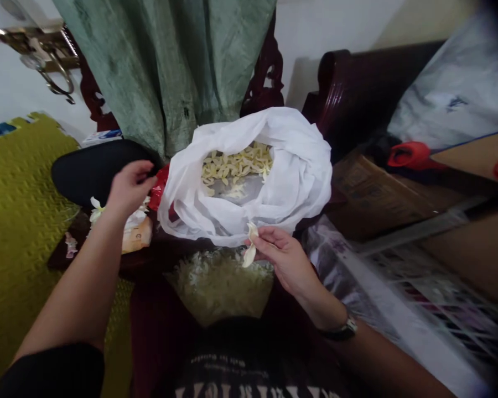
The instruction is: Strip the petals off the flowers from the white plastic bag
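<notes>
In the head view a white plastic bag [311, 160] stands with its mouth wide, and many pale yellow-white flower pieces [236, 166] lie inside it. My right hand [284, 257] pinches a pale flower [250, 246] at the near rim of the bag. To the left of the bag, my left hand [130, 185] is raised with its fingers bent and apart, nothing visible between them. It is close to a red plastic wrapper [158, 188]. Below the bag, a clear bag [222, 282] full of white flowers rests at my lap.
A black rounded cushion-like object [91, 168] is beyond my left hand. An orange and white packet [136, 235] lies under my left forearm, with a white flower [95, 210] beside it. Green curtain [182, 66] hangs behind. Cardboard boxes [382, 193] and a white rack [431, 315] are at right.
</notes>
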Demonstrator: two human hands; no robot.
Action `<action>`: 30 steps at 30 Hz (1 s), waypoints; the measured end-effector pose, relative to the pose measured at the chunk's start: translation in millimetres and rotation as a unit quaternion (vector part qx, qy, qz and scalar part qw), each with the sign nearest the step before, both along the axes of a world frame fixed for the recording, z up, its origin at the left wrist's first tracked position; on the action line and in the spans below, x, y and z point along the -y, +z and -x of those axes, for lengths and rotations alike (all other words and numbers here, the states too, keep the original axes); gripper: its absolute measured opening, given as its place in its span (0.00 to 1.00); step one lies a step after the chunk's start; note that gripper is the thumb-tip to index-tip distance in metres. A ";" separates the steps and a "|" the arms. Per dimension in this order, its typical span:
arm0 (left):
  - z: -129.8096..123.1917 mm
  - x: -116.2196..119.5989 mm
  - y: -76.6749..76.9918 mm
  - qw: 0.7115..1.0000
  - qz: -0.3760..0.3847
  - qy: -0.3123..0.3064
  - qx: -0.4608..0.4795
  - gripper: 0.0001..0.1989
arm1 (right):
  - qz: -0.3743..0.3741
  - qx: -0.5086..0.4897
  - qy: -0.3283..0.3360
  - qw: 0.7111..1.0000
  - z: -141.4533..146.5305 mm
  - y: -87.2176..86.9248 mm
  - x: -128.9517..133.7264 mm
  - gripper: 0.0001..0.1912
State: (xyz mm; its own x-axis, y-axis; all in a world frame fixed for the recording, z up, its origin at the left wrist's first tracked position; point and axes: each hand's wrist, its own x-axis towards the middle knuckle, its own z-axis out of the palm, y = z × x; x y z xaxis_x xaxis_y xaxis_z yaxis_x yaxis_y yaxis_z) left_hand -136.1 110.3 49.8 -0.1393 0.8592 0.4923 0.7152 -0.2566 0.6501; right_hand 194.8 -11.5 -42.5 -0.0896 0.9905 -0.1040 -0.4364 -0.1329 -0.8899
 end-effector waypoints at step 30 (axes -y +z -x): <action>-158.4 95.2 -80.3 0.887 0.162 -0.282 0.329 0.06 | -0.051 0.010 -0.044 0.998 22.9 -15.4 -4.1 0.12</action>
State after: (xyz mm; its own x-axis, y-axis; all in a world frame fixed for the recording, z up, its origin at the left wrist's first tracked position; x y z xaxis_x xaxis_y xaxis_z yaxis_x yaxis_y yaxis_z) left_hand 22.3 15.1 -30.5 0.1920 0.9652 0.1777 -0.0281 -0.1756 0.9841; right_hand 172.0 -7.4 -57.9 -0.0014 1.0000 -0.0026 -0.4250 -0.0029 -0.9052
